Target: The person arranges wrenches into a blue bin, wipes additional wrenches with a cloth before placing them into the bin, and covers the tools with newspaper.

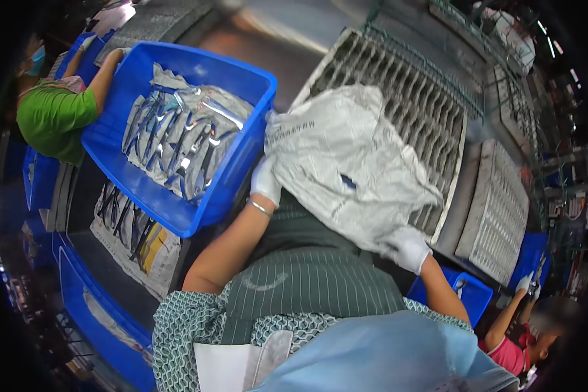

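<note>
A crumpled white woven sack (353, 144) with printed lettering and a small hole is spread in front of me, partly over a slatted rack tray (424, 98). My left hand (266, 181), in a white glove, grips the sack's near left edge beside the blue bin, its fingers partly hidden by the fabric. With fingers closed, my gloved right hand (408, 249) pinches the sack's lower right corner. Left of the sack stands a tilted blue bin (238, 70), holding several shiny, slender metal pieces (176, 140) on grey-white sacking.
Below the blue bin, more slender pieces (127, 225) lie on sacking. Another slatted tray (496, 209) sits at right, near a small blue bin (473, 297). A person in green (59, 117) touches the large bin's far side; a person in red (509, 353) works lower right.
</note>
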The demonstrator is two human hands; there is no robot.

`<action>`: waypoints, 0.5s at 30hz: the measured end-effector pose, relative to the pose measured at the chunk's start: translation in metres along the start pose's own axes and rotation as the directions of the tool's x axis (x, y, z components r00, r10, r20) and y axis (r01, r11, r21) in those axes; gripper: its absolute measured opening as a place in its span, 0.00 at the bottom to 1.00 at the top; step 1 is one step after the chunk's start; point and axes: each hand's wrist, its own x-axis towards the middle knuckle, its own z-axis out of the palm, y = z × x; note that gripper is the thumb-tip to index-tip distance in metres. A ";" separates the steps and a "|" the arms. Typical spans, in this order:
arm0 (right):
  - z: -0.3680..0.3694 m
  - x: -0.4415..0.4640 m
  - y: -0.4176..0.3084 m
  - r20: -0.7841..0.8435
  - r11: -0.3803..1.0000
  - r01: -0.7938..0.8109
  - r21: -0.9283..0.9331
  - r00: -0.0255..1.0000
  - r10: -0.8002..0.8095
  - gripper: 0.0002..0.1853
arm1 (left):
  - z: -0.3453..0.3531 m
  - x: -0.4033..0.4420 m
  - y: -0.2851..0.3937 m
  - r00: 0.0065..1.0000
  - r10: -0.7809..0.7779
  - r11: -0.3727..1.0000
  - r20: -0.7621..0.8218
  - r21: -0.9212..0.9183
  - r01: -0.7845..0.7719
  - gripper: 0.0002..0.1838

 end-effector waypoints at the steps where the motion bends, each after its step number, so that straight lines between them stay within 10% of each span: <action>1: -0.024 0.007 -0.011 0.076 0.997 -0.025 0.079 0.997 0.019 0.25 | 0.004 -0.006 0.001 1.000 0.017 0.999 0.003 0.052 -0.017 0.24; 2: -0.044 0.015 -0.020 0.148 0.987 -0.054 0.153 0.989 0.031 0.31 | 0.008 -0.012 0.002 0.999 0.037 0.994 0.011 0.105 -0.038 0.24; 6: -0.071 0.071 -0.011 -0.416 0.938 0.090 0.335 0.907 0.061 0.42 | -0.001 -0.013 -0.009 0.990 0.069 0.966 0.123 0.240 -0.098 0.27; 8: -0.071 0.119 0.013 -0.697 0.989 -0.116 -0.088 0.717 0.022 0.47 | 0.008 -0.025 -0.009 0.986 0.095 0.932 0.139 0.337 -0.137 0.25; 15: -0.078 0.212 0.052 -0.351 0.849 -0.502 0.165 0.774 0.527 0.58 | 0.009 -0.051 0.006 0.999 -0.042 0.901 0.025 0.433 0.027 0.22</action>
